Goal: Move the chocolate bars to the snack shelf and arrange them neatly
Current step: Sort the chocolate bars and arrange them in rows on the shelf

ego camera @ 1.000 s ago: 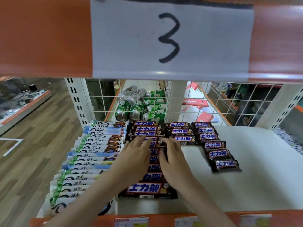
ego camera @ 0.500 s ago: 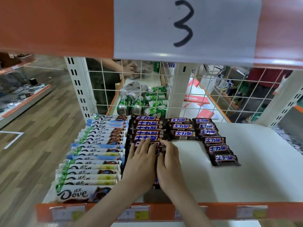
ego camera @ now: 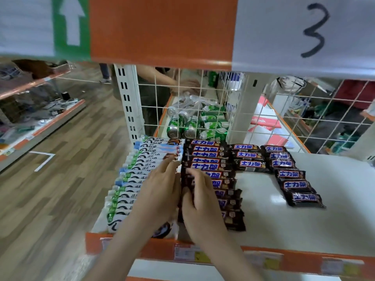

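Dark brown chocolate bars with blue lettering lie in three rows on the white snack shelf [ego camera: 304, 226]. The long left row [ego camera: 209, 159] runs from the back to the front edge. A short middle row [ego camera: 246, 157] holds three bars, and a right row [ego camera: 292, 179] fans toward the front. My left hand [ego camera: 160, 193] lies flat with straight fingers over the seam between the white bars and the long brown row. My right hand [ego camera: 199, 203] rests on the long brown row, fingers slightly bent, covering several bars.
A row of white, green and blue wrapped bars [ego camera: 138, 175] fills the shelf's left side. Green cans [ego camera: 194, 124] lie behind a white wire grid [ego camera: 203, 102]. An orange beam with a paper marked 3 [ego camera: 314, 31] hangs overhead. Another person's arm [ego camera: 172, 82] reaches behind the grid.
Both hands slid a little to the left on the long brown row; the left hand now overlaps the white bars. The camera swung left and lower.
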Motion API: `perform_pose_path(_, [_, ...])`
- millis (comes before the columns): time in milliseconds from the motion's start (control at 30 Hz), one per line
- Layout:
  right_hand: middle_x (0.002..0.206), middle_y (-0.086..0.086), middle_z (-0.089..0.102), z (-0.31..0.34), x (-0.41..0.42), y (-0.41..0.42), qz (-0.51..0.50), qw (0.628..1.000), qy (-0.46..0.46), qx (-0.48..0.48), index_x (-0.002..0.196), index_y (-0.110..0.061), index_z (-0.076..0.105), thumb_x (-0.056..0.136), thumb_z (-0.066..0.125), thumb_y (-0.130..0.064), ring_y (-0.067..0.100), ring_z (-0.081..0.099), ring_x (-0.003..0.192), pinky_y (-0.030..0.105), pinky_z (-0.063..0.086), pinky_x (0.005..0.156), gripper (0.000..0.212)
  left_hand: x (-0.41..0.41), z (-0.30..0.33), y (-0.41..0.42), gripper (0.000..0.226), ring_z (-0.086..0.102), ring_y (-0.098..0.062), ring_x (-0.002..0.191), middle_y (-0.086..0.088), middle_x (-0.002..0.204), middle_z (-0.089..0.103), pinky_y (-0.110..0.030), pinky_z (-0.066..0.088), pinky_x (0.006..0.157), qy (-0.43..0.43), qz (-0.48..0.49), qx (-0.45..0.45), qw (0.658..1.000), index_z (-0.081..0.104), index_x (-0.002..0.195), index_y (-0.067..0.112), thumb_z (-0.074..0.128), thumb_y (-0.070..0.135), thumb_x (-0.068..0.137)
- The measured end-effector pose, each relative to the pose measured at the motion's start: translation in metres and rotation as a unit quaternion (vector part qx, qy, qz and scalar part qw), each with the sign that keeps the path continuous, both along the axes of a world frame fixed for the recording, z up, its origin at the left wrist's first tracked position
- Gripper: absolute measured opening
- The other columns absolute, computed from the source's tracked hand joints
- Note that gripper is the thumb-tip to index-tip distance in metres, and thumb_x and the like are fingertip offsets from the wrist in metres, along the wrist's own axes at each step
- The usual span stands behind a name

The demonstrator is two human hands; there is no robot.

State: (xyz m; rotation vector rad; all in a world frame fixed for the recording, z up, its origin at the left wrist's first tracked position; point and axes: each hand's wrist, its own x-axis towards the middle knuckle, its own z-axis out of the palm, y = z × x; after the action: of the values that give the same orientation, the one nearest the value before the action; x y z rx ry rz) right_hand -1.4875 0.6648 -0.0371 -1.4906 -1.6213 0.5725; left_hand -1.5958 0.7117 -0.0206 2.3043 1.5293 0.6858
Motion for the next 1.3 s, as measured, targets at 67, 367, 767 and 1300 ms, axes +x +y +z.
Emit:
perform_pose_path(67, [0.132,-0.013,0.028,-0.003,-0.015,0.0,0.019,1.0,0.0,-0.005,0.133,-0.025,0.032,0.098,0.037,-0.018,-0.011,0.031,0.103,-0.009,0.023,0.08,0.036,-0.017,-0.004,0.0,0.039,0.041,-0.024,0.128,-0.003,0.148,0.033,-0.039,0.035,0.104,0.025,0.038,0.015,0.999,0.04,0.136,0.014,0.032,0.02,0.098])
perform_pose_path(367, [0.148,-0.011,0.009,-0.011,-0.049,0.003,0.036,0.998,-0.011,-0.047,0.14,-0.022,0.023,0.095,0.031,-0.003,0.005,0.013,0.138,0.017,0.015,0.114,0.049,-0.04,-0.027,0.002,0.047,0.018,-0.012,0.14,0.007,0.149,0.025,-0.037,0.018,0.113,0.115,0.024,0.008,0.993,0.03,0.138,0.025,0.043,0.029,0.094])
perform_pose_path(767, [0.142,-0.02,0.011,-0.008,-0.049,0.005,0.028,0.998,-0.049,-0.025,0.136,-0.028,0.028,0.096,0.036,-0.007,-0.021,0.016,0.117,-0.009,0.017,0.087,0.046,-0.078,-0.023,0.012,0.032,0.05,-0.016,0.12,0.005,0.135,0.051,-0.023,0.038,0.092,-0.103,0.06,0.044,0.992,0.056,0.122,0.021,0.045,0.011,0.094])
perform_pose_path(1300, [0.142,-0.013,0.017,-0.014,-0.059,0.015,0.02,0.998,-0.041,-0.049,0.134,-0.022,0.034,0.098,0.035,-0.009,-0.007,0.025,0.119,-0.008,0.021,0.084,0.039,-0.095,-0.041,0.026,0.037,0.028,-0.002,0.131,0.005,0.145,0.034,-0.027,0.026,0.109,-0.238,0.052,-0.058,0.968,0.055,0.123,0.021,0.04,0.002,0.095])
